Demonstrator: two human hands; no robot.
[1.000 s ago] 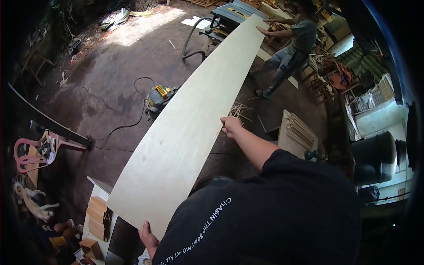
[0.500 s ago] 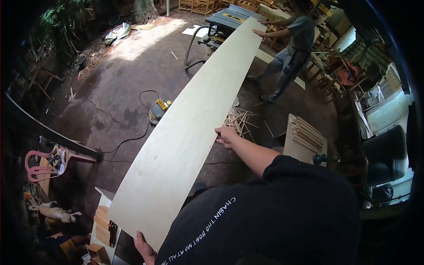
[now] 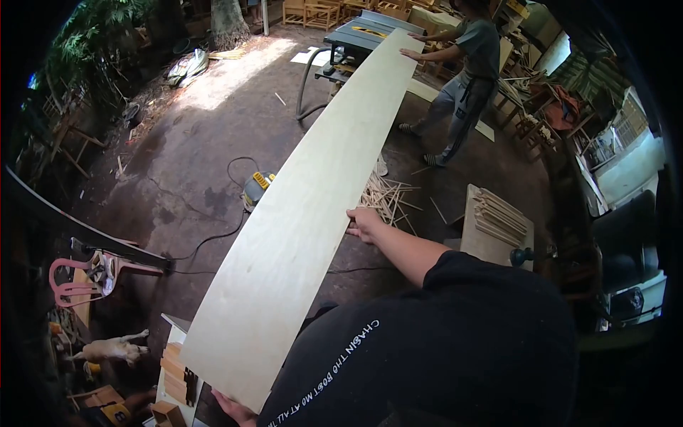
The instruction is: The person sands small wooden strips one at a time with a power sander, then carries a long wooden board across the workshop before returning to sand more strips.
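Observation:
A long, pale plywood sheet point(image 3: 284, 213) runs from in front of me up to the far end by a table saw point(image 3: 363, 32). My right hand point(image 3: 364, 224) grips its right edge about midway, thumb on top and fingers curled at the edge. At the near end, my left hand point(image 3: 236, 410) holds the bottom edge, its fingers partly hidden by the sheet. Another person point(image 3: 473, 78) has both hands on the far end. Whether the sheet touches the saw table cannot be made out.
A yellow power tool point(image 3: 257, 188) with a cord lies on the floor left of the sheet. Thin wood strips point(image 3: 388, 198) are piled to the right, near a board with more strips point(image 3: 498, 217). A pink chair point(image 3: 71, 281) and a lying dog point(image 3: 114, 350) are at left.
The view has shifted slightly. My left hand has moved at the near edge, and its thumb no longer shows over the sheet's face. My right hand keeps its grip.

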